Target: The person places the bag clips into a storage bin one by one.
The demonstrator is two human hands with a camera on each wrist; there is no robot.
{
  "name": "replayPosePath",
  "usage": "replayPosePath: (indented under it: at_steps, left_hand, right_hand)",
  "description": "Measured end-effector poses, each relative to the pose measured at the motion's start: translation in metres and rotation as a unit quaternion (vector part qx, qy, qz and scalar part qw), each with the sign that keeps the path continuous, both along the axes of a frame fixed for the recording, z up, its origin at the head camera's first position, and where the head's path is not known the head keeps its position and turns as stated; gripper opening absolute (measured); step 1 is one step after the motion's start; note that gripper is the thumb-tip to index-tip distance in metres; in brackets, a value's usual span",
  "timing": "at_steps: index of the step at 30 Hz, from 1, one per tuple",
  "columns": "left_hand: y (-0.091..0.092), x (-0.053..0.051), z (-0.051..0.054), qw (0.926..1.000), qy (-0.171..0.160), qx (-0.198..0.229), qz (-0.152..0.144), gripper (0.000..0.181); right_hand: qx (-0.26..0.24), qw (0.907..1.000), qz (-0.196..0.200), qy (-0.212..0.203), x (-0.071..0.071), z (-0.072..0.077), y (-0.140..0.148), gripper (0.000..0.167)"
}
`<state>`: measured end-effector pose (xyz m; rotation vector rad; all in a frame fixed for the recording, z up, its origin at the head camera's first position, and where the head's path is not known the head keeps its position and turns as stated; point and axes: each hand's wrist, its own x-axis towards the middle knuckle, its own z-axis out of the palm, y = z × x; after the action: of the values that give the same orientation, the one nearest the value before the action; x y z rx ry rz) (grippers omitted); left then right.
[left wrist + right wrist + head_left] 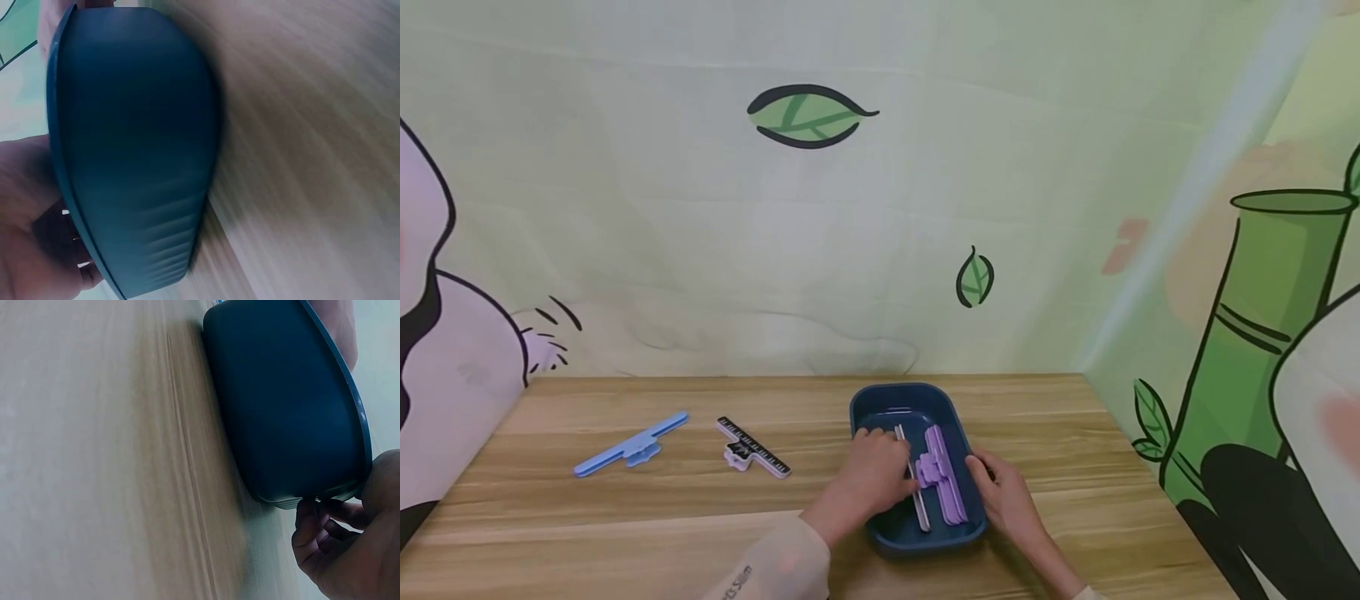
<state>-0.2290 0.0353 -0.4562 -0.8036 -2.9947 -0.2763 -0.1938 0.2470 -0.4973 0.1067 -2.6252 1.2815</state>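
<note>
At the far left of my head view, part of a large cartoon animal in pale lilac and black is printed on the cloth backdrop [1045,167]. To its right, on the wood-grain table [700,533], I see a light blue clip [631,445], a long bar lying aslant with its grip toward me. Next, well apart from it, lies a black-and-white clip [755,447] patterned like piano keys, slanting the other way.

Near the middle, a pale sleeve [782,562] with lettering leads to the left hand [874,471], which reaches over the near-left rim of a dark blue tray [925,547]. Its thumb and fingers pinch a white clip [921,508], which shows as a narrow strip inside the tray; the palm hides the rest. Just right of that, in the same tray, lies a purple clip [946,477], its grip facing the white one.

At the tray's right side, the right hand [1006,498] is clamped on the rim; my right wrist view shows its fingers curled against the outside wall. My left wrist view is mostly the tray's outer wall. Farthest right, the backdrop carries a green bamboo stalk [1262,333].
</note>
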Motion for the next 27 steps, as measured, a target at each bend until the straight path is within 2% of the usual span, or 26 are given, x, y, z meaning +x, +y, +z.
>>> replayPosePath:
  at_steps: [5,18,27]
  left_hand:
    - [-0.0002,-0.0003,-0.0031,0.9999,0.012,-0.009,0.001,0.043]
    - [0.0003,0.0004,-0.0070,0.9995,-0.001,-0.031,0.009,0.046]
    - [0.0015,0.0028,-0.0075,0.9989,0.026,-0.038,0.003,0.052]
  right_hand:
    - [0.004,1.0000,-0.003,0.003,0.0004,0.0004,-0.0006,0.025]
    - [0.008,0.9999,-0.003,0.008,0.0018,0.0006,-0.0013,0.025]
    - [0.009,0.9998,-0.005,0.016,0.0018,0.0002,-0.0017,0.025]
